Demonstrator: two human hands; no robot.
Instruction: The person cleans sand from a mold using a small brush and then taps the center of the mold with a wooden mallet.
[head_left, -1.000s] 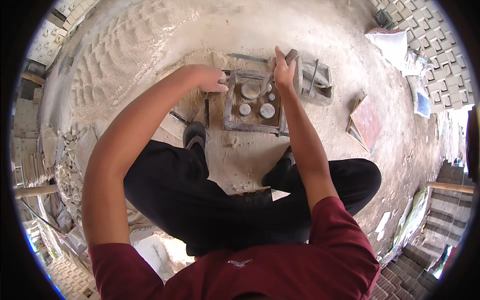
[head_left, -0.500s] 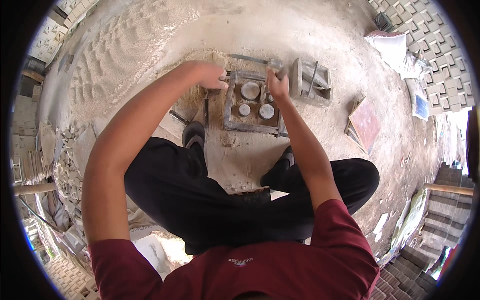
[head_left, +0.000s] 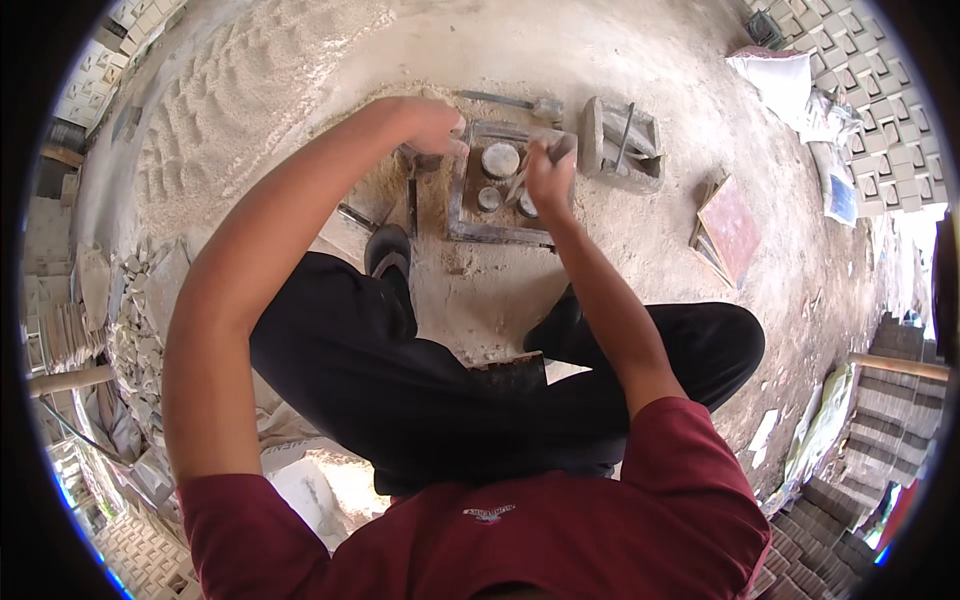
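Note:
A dark square frame point(head_left: 460, 200) lies on the sandy ground in front of me. Inside it are a large pale round disc point(head_left: 500, 160) and smaller round pieces, one of them a small disc point(head_left: 489, 199), set in brown sand. At the frame's far left corner is my left hand point(head_left: 436, 128), its fingers bent over the edge. My right hand point(head_left: 550, 182) is closed around a small trowel-like tool point(head_left: 563, 149), reaching over the right part of the frame. The tool's working end points down to the left, and the hand partly covers a round piece.
Beyond the frame lies a long-handled hammer point(head_left: 545, 108). A grey box point(head_left: 597, 140) with a bar in it stands to the right, and reddish boards point(head_left: 730, 232) lie farther right. Left of the frame is a dark bar point(head_left: 412, 208), near my foot point(head_left: 388, 248). Loose sand point(head_left: 240, 110) spreads at the far left.
My right hand has moved nearer to me and slightly left over the frame, with the tool tilting leftward. My left hand stays at the frame's corner. The whole view has shifted slightly.

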